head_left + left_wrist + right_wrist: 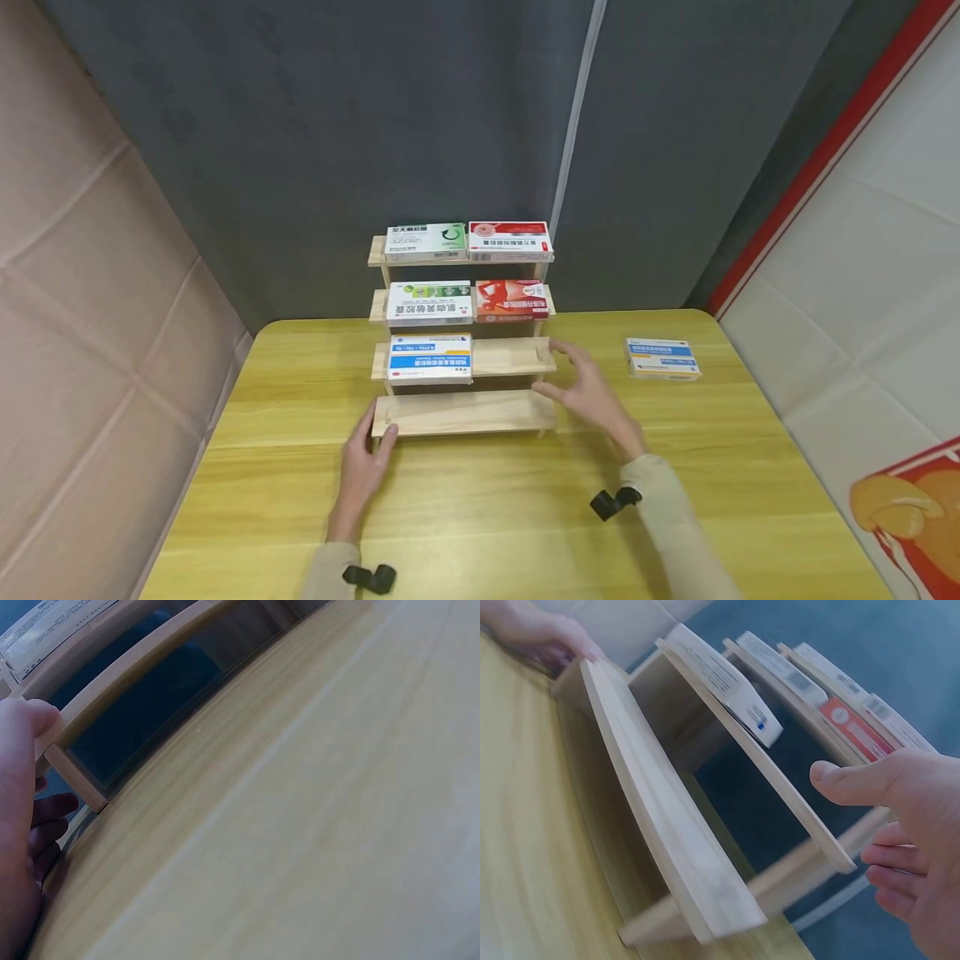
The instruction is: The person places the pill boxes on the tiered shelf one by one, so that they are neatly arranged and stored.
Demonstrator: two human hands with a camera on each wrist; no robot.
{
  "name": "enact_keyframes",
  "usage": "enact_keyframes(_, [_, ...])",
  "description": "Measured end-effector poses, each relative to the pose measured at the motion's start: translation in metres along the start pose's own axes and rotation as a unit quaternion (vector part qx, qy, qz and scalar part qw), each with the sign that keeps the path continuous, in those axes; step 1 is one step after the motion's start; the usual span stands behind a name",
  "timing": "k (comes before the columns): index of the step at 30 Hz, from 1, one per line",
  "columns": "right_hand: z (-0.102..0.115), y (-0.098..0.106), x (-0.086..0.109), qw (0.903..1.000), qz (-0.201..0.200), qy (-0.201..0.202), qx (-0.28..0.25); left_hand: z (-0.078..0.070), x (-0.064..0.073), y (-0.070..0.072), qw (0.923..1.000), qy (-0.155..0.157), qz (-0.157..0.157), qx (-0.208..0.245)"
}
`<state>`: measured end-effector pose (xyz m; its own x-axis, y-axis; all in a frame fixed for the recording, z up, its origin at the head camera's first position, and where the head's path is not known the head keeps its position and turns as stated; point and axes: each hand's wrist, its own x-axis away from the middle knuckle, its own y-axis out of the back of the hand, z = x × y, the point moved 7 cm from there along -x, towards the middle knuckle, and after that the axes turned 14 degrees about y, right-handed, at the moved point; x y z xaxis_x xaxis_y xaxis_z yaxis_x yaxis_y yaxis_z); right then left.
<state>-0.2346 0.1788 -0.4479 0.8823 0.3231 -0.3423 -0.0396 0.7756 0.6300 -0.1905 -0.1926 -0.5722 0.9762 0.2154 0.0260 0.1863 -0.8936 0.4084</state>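
Observation:
A four-step wooden display rack (465, 414) stands on the table. My left hand (362, 471) holds the left end of its lowest step, thumb over the top and fingers round the side in the left wrist view. Beside the rack's right end is my right hand (594, 402), thumb and fingers spread; a gap shows between its thumb and the steps in the right wrist view. A blue-and-white medicine box (430, 358) lies on the left of the second step up. Above it are a white-and-green box (430, 302) and a red box (512, 300).
On the top step sit a green-and-white box (425, 242) and a red-and-white box (510, 242). Another blue-and-white medicine box (663, 358) lies on the wooden table (495, 517), right of the rack. A dark grey panel (315, 167) rises behind, with pale walls at both sides.

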Motion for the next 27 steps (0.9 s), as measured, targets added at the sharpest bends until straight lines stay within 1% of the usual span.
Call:
enact_keyframes(6, [-0.015, 0.022, 0.008, 0.9997, -0.002, -0.008, 0.023, 0.000, 0.000, -0.001, 1.0000, 0.001, -0.001, -0.001])
enact_keyframes(14, [-0.035, 0.045, 0.015, 0.9981, 0.009, -0.015, 0.059, 0.001, 0.000, 0.000, 1.0000, 0.002, 0.000, -0.003])
enact_keyframes(21, [-0.063, 0.064, 0.020, 0.9956, 0.017, -0.051, 0.077, 0.001, 0.000, -0.001, 1.0000, -0.001, 0.001, -0.006])
enact_keyframes(27, [-0.082, 0.074, 0.021, 0.9946, 0.032, -0.064, 0.075, -0.001, 0.001, 0.001, 1.0000, -0.003, -0.001, -0.002])
